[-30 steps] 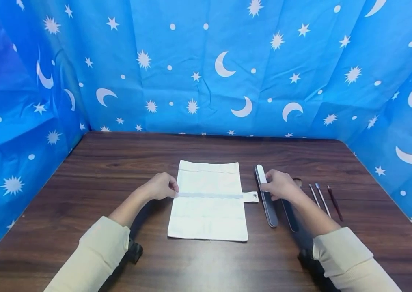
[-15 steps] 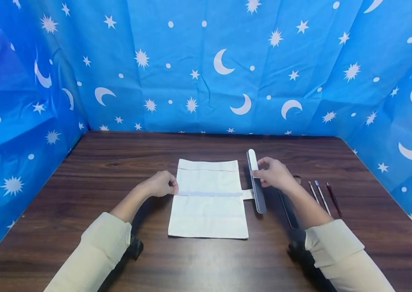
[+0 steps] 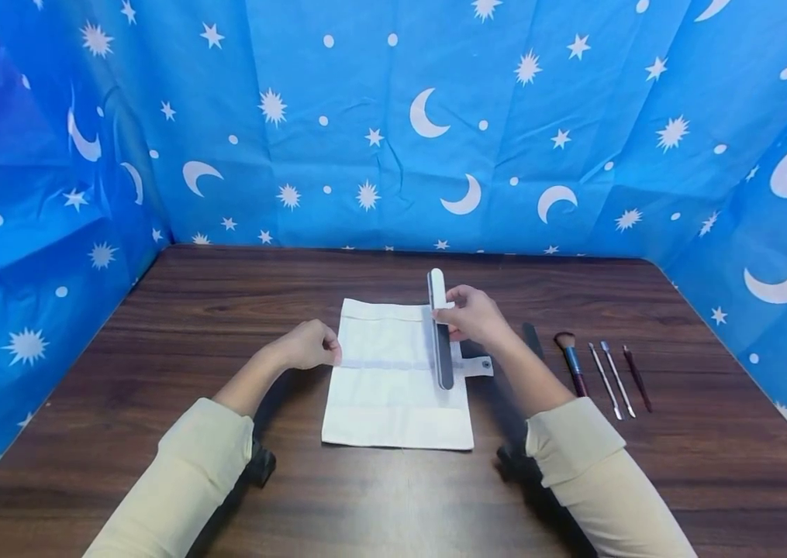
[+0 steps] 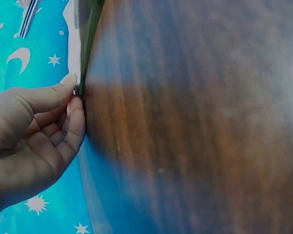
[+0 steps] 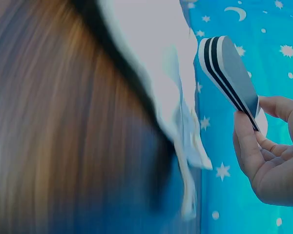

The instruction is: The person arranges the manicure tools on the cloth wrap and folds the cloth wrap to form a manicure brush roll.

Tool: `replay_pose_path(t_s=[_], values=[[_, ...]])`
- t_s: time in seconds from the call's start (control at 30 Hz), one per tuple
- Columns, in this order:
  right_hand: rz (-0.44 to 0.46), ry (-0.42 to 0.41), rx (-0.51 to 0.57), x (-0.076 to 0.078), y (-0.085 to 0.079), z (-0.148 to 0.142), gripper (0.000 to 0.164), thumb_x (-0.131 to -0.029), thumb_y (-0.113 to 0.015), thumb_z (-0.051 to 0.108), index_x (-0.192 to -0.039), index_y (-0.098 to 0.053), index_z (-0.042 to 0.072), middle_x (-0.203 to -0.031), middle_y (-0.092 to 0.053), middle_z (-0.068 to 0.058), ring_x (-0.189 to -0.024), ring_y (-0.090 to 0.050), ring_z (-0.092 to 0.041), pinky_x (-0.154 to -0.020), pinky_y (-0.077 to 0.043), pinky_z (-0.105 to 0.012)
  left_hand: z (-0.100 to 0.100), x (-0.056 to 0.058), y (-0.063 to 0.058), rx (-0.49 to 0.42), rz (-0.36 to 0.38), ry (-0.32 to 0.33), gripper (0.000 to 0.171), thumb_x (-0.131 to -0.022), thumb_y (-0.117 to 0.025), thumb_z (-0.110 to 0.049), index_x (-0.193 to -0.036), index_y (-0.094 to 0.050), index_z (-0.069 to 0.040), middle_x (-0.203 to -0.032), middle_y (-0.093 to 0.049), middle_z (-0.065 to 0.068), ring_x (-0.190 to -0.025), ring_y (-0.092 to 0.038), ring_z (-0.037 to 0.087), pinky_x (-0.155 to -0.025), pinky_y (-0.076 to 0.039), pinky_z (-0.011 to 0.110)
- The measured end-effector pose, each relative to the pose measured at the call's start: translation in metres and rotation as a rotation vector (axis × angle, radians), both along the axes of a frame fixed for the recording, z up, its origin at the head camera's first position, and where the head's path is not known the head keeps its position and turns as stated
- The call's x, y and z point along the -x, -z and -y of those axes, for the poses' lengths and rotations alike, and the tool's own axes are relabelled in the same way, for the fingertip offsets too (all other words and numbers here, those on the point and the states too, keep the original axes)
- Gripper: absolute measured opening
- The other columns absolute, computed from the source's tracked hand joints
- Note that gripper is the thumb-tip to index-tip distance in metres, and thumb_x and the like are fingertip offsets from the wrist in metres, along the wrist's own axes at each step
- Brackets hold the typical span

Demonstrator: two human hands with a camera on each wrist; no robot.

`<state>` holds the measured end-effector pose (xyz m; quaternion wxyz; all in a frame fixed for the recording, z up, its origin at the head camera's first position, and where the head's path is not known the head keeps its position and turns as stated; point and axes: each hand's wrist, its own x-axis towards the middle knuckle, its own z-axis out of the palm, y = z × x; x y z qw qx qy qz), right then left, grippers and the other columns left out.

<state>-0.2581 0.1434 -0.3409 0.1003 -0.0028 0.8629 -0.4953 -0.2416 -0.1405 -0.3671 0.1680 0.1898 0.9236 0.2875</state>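
A white cloth tool pouch (image 3: 393, 422) lies opened flat on the table, its snap strap (image 3: 480, 366) sticking out to the right. My left hand (image 3: 305, 346) pinches the pouch's left edge near mid-height between thumb and fingers, as the left wrist view also shows. Over the pouch's right part, my right hand (image 3: 477, 316) grips a small stack of nail files (image 3: 443, 364), held roughly lengthwise with the white end pointing away. In the right wrist view the stacked files (image 5: 234, 73) show grey faces with black and white layered edges, raised above the cloth.
Right of the pouch, a dark file (image 3: 533, 339) is partly hidden by my right forearm. Beyond it lie a makeup brush (image 3: 570, 360), two slim metal tools (image 3: 618, 380) and a dark red stick tool (image 3: 636, 378). A blue star-and-moon curtain (image 3: 393, 155) borders the table.
My right hand has lifted the nail files from the table and carried them left over the pouch. My left hand stays on the pouch edge. The brush has come into view.
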Motion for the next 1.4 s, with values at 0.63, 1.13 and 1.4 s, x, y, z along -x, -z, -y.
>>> replay_pose_path(t_s=[0.63, 1.13, 1.4], values=[[-0.013, 0.118, 0.124, 0.031, 0.005, 0.095, 0.033, -0.082, -0.069, 0.014, -0.106, -0.052, 0.000, -0.096, -0.058, -0.017, -0.067, -0.063, -0.020, -0.060, -0.053, -0.028, -0.001, 0.003, 0.000, 0.015, -0.003, -0.015, 0.006, -0.086, -0.062, -0.006, -0.081, -0.066, -0.005, -0.071, -0.056, 0.003, -0.062, -0.045, 0.016, -0.061, -0.037, 0.028], [-0.112, 0.278, -0.017, 0.042, 0.014, 0.121, 0.031, -0.083, -0.069, 0.023, -0.103, -0.053, 0.006, -0.089, -0.065, -0.014, -0.056, -0.065, -0.017, -0.052, -0.049, -0.023, -0.004, 0.009, -0.002, -0.012, -0.023, 0.028, 0.009, -0.087, -0.061, -0.007, -0.082, -0.067, -0.003, -0.072, -0.059, 0.001, -0.065, -0.047, 0.014, -0.065, -0.039, 0.028], [-0.030, 0.173, -0.130, 0.043, 0.017, 0.121, 0.032, -0.082, -0.069, 0.024, -0.100, -0.054, 0.003, -0.085, -0.064, -0.013, -0.060, -0.066, -0.017, -0.060, -0.050, -0.024, 0.000, 0.006, 0.002, -0.027, -0.037, 0.020, 0.009, -0.088, -0.059, -0.006, -0.083, -0.066, -0.002, -0.072, -0.058, 0.002, -0.065, -0.047, 0.014, -0.065, -0.038, 0.028]])
